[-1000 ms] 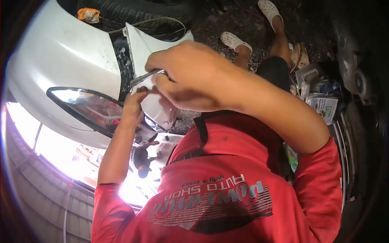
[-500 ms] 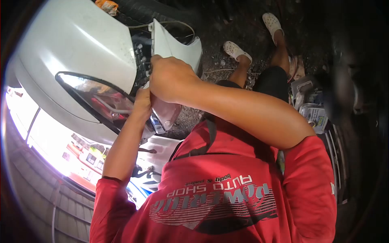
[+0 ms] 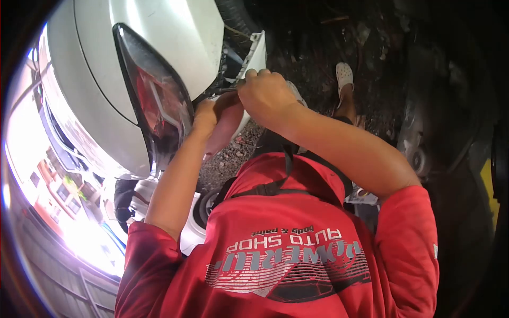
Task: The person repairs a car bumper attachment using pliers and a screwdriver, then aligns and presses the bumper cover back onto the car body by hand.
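Note:
My right hand [image 3: 268,98] is closed in a fist at the gap between the car body and a white bumper [image 3: 257,55]. A thin dark shaft [image 3: 227,90] runs from this fist towards the gap, like a screwdriver's; its handle is hidden in the fingers. My left hand [image 3: 205,114] is beside the lamp, at the upper edge of the pinkish part of the bumper. Its fingers look curled, but their tips and anything they hold are hidden. The lamp [image 3: 159,98] has a dark rim and red inside, and sits in the white car body [image 3: 175,47].
A tyre [image 3: 237,18] is behind the loose bumper end. Someone's leg in a pale clog [image 3: 344,76] stands on the dark gravel ground [image 3: 228,167]. A white vehicle part with a wheel [image 3: 203,212] is at lower left. Dark car parts [image 3: 424,153] line the right.
My view has turned, so the car sits further right and lower. My right hand has drawn apart from my left, and the thin shaft now shows between them.

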`<act>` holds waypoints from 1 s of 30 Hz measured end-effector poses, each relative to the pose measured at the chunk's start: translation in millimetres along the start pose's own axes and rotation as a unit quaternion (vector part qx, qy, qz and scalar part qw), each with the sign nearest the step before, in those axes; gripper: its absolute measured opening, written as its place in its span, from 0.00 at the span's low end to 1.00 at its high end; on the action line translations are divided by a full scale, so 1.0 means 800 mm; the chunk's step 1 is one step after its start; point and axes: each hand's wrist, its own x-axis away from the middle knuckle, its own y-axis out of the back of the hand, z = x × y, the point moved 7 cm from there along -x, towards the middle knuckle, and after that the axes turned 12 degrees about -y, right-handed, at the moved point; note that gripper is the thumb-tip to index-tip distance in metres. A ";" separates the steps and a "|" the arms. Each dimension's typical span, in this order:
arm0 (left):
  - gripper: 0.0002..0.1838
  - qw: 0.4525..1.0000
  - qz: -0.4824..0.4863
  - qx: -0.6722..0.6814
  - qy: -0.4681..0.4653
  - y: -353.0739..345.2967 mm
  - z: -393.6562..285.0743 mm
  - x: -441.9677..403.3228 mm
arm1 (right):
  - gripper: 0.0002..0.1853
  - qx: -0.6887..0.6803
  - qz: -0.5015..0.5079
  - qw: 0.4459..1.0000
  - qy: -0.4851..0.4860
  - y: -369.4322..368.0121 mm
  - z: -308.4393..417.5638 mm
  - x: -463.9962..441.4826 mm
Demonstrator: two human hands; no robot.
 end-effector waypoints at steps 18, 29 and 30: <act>0.21 0.938 0.044 0.317 -0.135 -0.042 -0.040 -0.015 | 0.17 0.045 0.158 0.986 -0.017 -0.013 0.009 -0.037; 0.14 0.999 0.027 -0.036 -0.011 0.006 -0.041 -0.002 | 0.24 -0.454 0.415 0.698 -0.365 -0.064 -0.021 -0.013; 0.16 0.995 0.069 -0.074 -0.018 -0.001 -0.040 -0.003 | 0.25 -0.485 0.412 0.658 -0.403 -0.067 -0.020 -0.009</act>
